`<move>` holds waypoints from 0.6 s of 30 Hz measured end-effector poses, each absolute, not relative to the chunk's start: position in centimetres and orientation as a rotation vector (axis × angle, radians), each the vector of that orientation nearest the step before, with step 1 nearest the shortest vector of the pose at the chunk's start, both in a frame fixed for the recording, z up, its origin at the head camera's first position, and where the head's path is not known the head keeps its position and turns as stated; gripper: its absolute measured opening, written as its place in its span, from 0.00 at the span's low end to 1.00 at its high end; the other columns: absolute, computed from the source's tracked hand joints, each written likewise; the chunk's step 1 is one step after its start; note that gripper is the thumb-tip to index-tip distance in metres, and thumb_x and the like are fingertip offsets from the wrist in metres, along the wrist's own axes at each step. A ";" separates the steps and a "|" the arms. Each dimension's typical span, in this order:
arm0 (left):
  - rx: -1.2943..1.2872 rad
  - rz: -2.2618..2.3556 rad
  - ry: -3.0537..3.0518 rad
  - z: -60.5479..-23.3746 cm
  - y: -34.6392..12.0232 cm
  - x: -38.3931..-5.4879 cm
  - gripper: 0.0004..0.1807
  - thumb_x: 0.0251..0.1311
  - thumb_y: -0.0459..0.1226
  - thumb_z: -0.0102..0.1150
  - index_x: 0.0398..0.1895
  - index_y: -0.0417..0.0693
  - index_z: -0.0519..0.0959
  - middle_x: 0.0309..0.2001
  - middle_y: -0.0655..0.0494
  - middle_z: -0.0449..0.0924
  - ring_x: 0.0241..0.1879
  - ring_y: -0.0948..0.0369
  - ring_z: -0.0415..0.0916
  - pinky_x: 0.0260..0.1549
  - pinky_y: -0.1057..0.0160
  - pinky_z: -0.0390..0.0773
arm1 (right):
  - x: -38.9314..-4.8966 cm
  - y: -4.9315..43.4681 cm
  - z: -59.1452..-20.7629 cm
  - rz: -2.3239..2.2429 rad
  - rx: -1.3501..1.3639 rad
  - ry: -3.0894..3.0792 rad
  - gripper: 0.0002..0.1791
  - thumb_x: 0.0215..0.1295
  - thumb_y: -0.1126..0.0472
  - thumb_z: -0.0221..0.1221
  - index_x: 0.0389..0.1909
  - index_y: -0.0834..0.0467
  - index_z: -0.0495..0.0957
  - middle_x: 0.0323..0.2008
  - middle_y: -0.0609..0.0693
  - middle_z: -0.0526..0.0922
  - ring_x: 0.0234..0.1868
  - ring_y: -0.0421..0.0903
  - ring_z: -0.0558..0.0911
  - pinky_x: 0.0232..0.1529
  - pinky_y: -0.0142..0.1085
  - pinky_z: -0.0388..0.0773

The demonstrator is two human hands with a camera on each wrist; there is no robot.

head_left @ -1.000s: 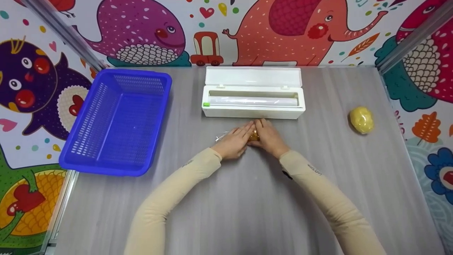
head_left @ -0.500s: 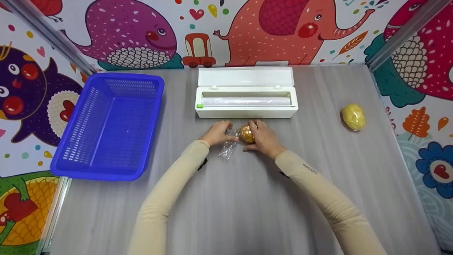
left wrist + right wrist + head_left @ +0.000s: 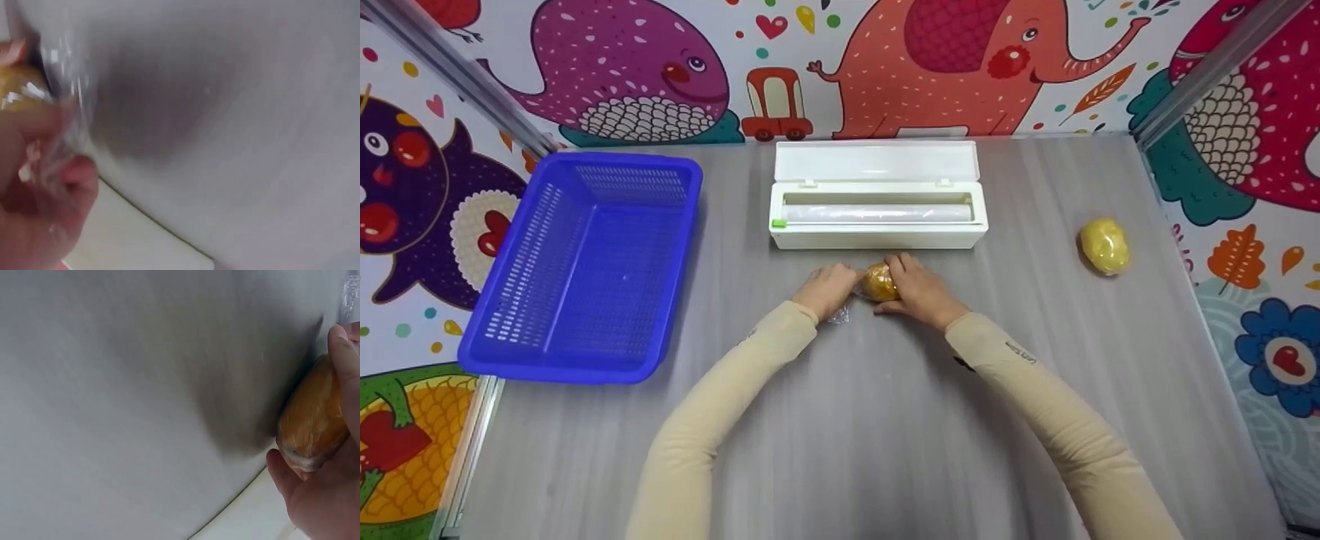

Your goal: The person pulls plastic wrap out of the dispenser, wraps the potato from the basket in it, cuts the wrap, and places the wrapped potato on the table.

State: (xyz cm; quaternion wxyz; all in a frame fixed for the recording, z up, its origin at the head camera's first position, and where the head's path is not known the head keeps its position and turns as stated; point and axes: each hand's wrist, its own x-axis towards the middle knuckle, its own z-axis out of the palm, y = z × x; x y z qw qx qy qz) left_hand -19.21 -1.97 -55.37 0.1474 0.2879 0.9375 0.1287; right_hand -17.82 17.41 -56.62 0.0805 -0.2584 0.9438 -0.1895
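Note:
In front of the cling film box, a rounded orange-brown item lies wrapped in clear film; its kind does not show. My right hand grips it from the right, fingers along its far side and thumb on the near side. In the right wrist view the wrapped item shows smooth and glossy within that grasp. My left hand pinches the loose tail of cling film to the left of the item. A crumpled film end sticks out below the left hand.
The white cling film box, its lid up, stands just behind the hands with a film roll inside. A blue plastic basket is at the left. On the right sits a yellow film-wrapped lump. Printed walls border the grey table.
My left hand came off the top of the item and moved left, then closed on the loose film. My right hand stayed at the item. The head view shifted slightly.

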 end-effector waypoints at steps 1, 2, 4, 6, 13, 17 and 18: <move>0.866 0.316 2.746 -55.4 -1.9 -18.9 0.10 0.64 0.28 0.54 0.45 0.44 0.82 0.41 0.43 0.81 0.39 0.47 0.80 0.36 0.51 0.80 | -17.8 17.4 -56.5 -0.566 -0.764 2.811 0.47 0.49 0.44 0.71 0.60 0.70 0.62 0.49 0.64 0.69 0.51 0.60 0.72 0.51 0.51 0.73; 0.912 0.247 2.799 -55.5 -1.9 -18.6 0.10 0.64 0.28 0.54 0.44 0.43 0.82 0.40 0.43 0.80 0.38 0.47 0.80 0.34 0.51 0.81 | -17.8 17.4 -56.5 -0.565 -0.756 2.800 0.46 0.50 0.45 0.70 0.60 0.69 0.62 0.50 0.64 0.69 0.52 0.60 0.72 0.52 0.51 0.73; 1.034 0.106 2.891 -55.7 -1.8 -18.0 0.09 0.61 0.27 0.57 0.42 0.41 0.82 0.38 0.45 0.79 0.34 0.50 0.80 0.28 0.54 0.82 | -17.9 17.3 -56.3 -0.552 -0.747 2.786 0.45 0.51 0.45 0.70 0.60 0.69 0.62 0.50 0.64 0.69 0.52 0.60 0.72 0.52 0.51 0.73; 1.182 -0.046 2.958 -55.9 -1.8 -17.6 0.08 0.59 0.26 0.58 0.40 0.38 0.81 0.36 0.46 0.77 0.31 0.53 0.79 0.23 0.58 0.81 | -18.0 17.3 -56.1 -0.537 -0.747 2.782 0.44 0.52 0.46 0.70 0.60 0.70 0.62 0.50 0.64 0.70 0.52 0.60 0.72 0.52 0.51 0.73; 1.233 -0.019 2.910 -55.4 -1.6 -17.6 0.14 0.59 0.40 0.64 0.39 0.36 0.80 0.34 0.48 0.77 0.32 0.53 0.78 0.25 0.58 0.81 | -18.3 17.4 -55.9 -0.508 -0.745 2.756 0.44 0.51 0.47 0.71 0.60 0.69 0.63 0.50 0.64 0.70 0.52 0.59 0.72 0.55 0.50 0.71; 1.193 -0.002 2.910 -55.3 -1.3 -18.1 0.10 0.60 0.38 0.62 0.36 0.39 0.82 0.33 0.48 0.80 0.30 0.52 0.80 0.24 0.56 0.80 | -18.4 17.3 -55.9 -0.526 -0.745 2.739 0.44 0.52 0.48 0.71 0.61 0.69 0.62 0.51 0.64 0.70 0.52 0.59 0.72 0.56 0.49 0.70; 1.212 -0.022 2.931 -55.4 -1.3 -18.1 0.06 0.59 0.35 0.61 0.35 0.40 0.83 0.32 0.49 0.81 0.28 0.53 0.80 0.22 0.57 0.80 | -18.4 17.3 -55.9 -0.530 -0.742 2.731 0.44 0.52 0.48 0.71 0.61 0.69 0.62 0.51 0.64 0.69 0.53 0.59 0.71 0.56 0.49 0.70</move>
